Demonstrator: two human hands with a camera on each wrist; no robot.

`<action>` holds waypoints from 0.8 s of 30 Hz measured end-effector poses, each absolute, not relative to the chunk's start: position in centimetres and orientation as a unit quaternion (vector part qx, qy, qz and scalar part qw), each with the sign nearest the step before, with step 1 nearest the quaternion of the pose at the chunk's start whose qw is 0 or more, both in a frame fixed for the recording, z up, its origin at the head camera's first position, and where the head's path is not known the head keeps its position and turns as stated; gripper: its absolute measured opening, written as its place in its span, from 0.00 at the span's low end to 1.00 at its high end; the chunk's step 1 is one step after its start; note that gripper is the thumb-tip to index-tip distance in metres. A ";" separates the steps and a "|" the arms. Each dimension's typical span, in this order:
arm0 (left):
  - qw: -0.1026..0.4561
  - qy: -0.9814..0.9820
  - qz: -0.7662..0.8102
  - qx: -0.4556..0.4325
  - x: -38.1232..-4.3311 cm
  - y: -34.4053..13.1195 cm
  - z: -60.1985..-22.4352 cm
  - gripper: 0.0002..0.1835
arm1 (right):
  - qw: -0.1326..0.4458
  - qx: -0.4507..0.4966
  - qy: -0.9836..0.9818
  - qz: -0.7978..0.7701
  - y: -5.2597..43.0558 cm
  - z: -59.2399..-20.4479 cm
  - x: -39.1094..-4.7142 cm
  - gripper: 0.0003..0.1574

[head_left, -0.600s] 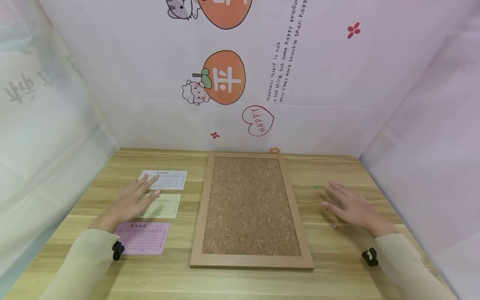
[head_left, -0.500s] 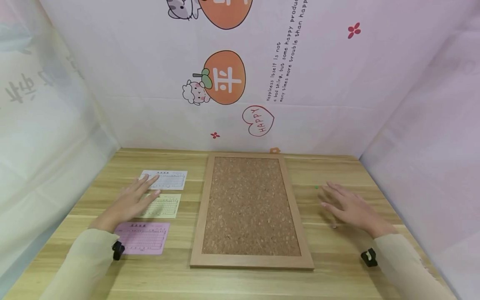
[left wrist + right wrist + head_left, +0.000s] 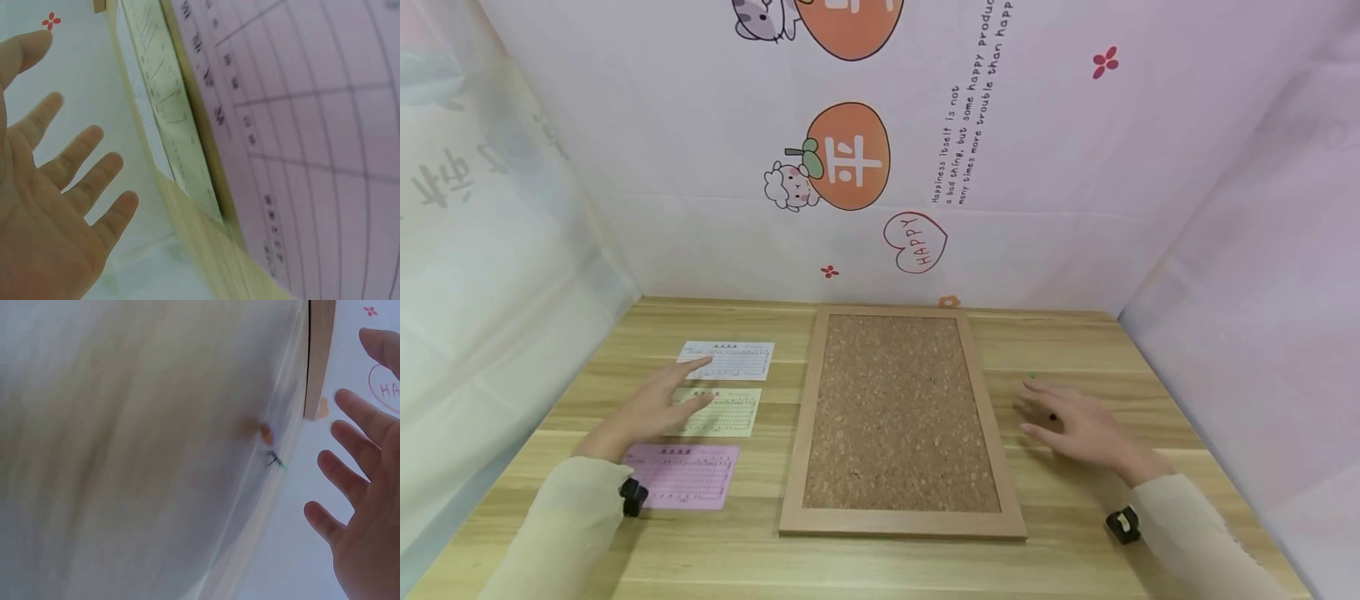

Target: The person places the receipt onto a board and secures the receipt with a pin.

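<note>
My left hand [image 3: 651, 406] hovers with spread, relaxed fingers over the left side of the table, holding nothing. Beneath and beside it lie three printed paper slips: a white one [image 3: 741, 362], a pale yellow one [image 3: 730, 417] and a pink one [image 3: 685, 479]. In the left wrist view the pink slip looms close, and the left palm [image 3: 47, 219] faces the camera. My right hand [image 3: 1078, 425], fingers apart, hangs over the table right of a wood-framed cork board [image 3: 902, 408]. Near its fingertips are a tiny green object [image 3: 1032, 375] and a black one [image 3: 1052, 417].
The cork board lies flat mid-table, its frame [image 3: 902, 523] raised slightly. White printed cloth [image 3: 1037, 258] walls off the back and sides. In the right wrist view, a small orange object [image 3: 266, 433] sits by a blurred dark and green one [image 3: 274, 460].
My right hand has moved left, nearer the board, partly covering the green object and baring the black one. My left hand has shifted slightly back and left. The slips and board stay put.
</note>
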State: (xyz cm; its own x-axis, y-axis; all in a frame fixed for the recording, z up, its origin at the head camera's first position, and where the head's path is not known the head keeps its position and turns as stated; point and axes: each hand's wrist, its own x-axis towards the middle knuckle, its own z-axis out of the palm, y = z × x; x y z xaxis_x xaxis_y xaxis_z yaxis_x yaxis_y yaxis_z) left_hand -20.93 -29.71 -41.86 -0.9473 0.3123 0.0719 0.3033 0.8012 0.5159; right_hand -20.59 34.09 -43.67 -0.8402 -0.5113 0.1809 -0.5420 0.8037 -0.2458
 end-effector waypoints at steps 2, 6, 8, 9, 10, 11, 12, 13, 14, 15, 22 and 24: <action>0.007 0.948 0.275 0.162 -20.8 -29.9 -41.7 0.36 | 0.047 0.280 -0.946 0.158 33.7 -43.7 -20.5 0.33; 0.015 0.942 0.297 0.155 -20.5 -30.4 -41.3 0.35 | 0.036 0.284 -0.941 0.181 33.1 -43.7 -20.3 0.29; 0.023 0.940 0.307 0.149 -20.4 -30.7 -41.3 0.35 | 0.032 0.289 -0.939 0.185 32.9 -43.8 -20.3 0.30; 0.025 0.940 0.307 0.148 -20.3 -30.8 -41.3 0.35 | 0.031 0.293 -0.937 0.187 32.8 -43.8 -20.2 0.30; 0.027 0.940 0.308 0.147 -20.3 -30.9 -41.3 0.34 | 0.029 0.296 -0.936 0.188 32.7 -43.8 -20.2 0.31; 0.027 0.939 0.309 0.147 -20.2 -31.0 -41.3 0.34 | 0.028 0.300 -0.934 0.191 32.6 -43.8 -20.1 0.31; 0.026 0.940 0.308 0.148 -20.1 -31.2 -41.3 0.34 | 0.025 0.303 -0.933 0.194 32.5 -43.9 -20.1 0.32; 0.025 0.940 0.307 0.148 -20.0 -31.3 -41.4 0.34 | 0.024 0.305 -0.932 0.195 32.4 -43.9 -20.1 0.32; 0.023 0.940 0.306 0.149 -20.0 -31.4 -41.4 0.34 | 0.021 0.308 -0.930 0.198 32.3 -43.9 -20.0 0.32; 0.022 0.940 0.306 0.150 -19.9 -31.6 -41.5 0.34 | 0.019 0.310 -0.929 0.200 32.1 -43.9 -19.9 0.33; 0.027 0.937 0.319 0.140 -19.2 -33.0 -41.6 0.33 | -0.008 0.313 -0.924 0.219 31.3 -44.0 -19.5 0.35; 0.026 0.938 0.317 0.136 -19.0 -33.3 -41.6 0.33 | -0.014 0.316 -0.921 0.227 31.2 -44.1 -19.4 0.35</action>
